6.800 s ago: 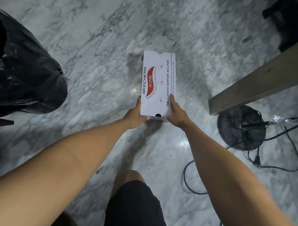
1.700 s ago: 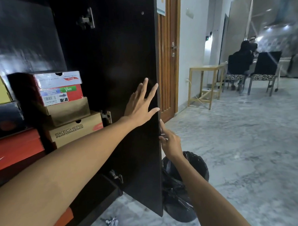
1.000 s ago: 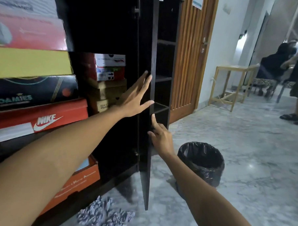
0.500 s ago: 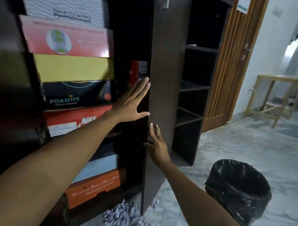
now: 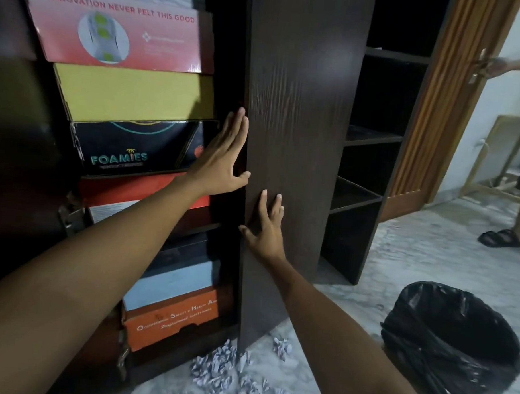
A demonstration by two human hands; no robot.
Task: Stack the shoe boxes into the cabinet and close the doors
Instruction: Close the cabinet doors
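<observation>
A dark wooden cabinet door (image 5: 298, 115) stands nearly flush with the cabinet front, with a narrow gap at its left edge. My left hand (image 5: 221, 162) lies flat and open at that edge, thumb touching the door. My right hand (image 5: 265, 227) presses flat on the door's front, lower down. Left of the door, stacked shoe boxes show in the cabinet: a red box (image 5: 119, 36), a yellow box (image 5: 135, 94), a black Foamies box (image 5: 136, 146), a red-orange box (image 5: 119, 190), a pale blue box (image 5: 171, 282) and an orange box (image 5: 173, 318).
Open dark shelves (image 5: 370, 160) stand right of the door. A bin with a black bag (image 5: 452, 345) sits on the marble floor at the lower right. Crumpled paper (image 5: 230, 371) lies at the cabinet foot. Another person (image 5: 518, 190) stands by a wooden room door (image 5: 453, 110).
The cabinet door has swung from wide open to almost shut under both my hands. The right-hand stack of boxes is now hidden behind it. Before that I carried a white shoe box.
</observation>
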